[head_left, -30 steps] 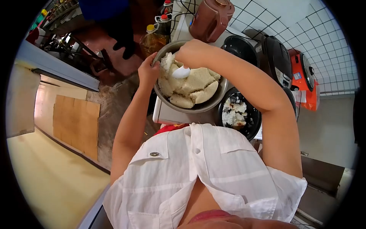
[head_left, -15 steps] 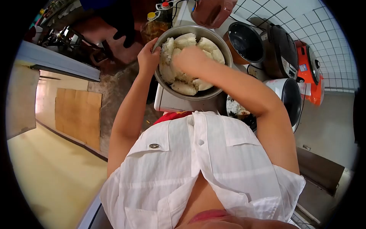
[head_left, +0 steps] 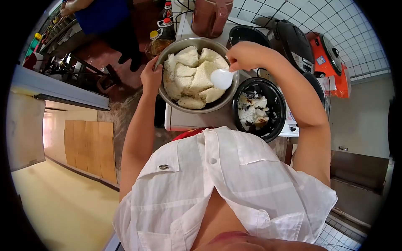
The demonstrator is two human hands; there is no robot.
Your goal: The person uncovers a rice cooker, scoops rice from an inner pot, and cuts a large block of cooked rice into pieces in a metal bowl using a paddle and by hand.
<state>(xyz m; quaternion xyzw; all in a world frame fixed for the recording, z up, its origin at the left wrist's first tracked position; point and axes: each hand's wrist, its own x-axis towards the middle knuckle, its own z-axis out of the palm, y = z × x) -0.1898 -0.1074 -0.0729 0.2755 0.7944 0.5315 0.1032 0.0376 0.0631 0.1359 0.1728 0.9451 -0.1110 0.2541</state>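
A large metal bowl (head_left: 197,111) holds several pale, grainy chunks (head_left: 202,77) that look like cooked rice. My left hand (head_left: 151,76) grips the bowl's left rim. In my right hand (head_left: 247,56) is a white scoop (head_left: 222,79), its head over the right part of the chunks, near the rim. Just right of the bowl sits a black pot (head_left: 279,109) with broken white rice (head_left: 253,112) in it, some of it browned.
A reddish-brown jug (head_left: 212,17), another black pot (head_left: 249,36), a dark rice cooker (head_left: 292,45) and an orange cooker (head_left: 323,58) line the counter. Oil bottles (head_left: 159,44) stand beyond the bowl. Another person in blue (head_left: 104,16) stands at the upper left.
My right hand has come up out of the middle of the bowl and moved right, bringing the scoop into view. The chunks are more broken up than a second ago. My left hand stays on the rim.
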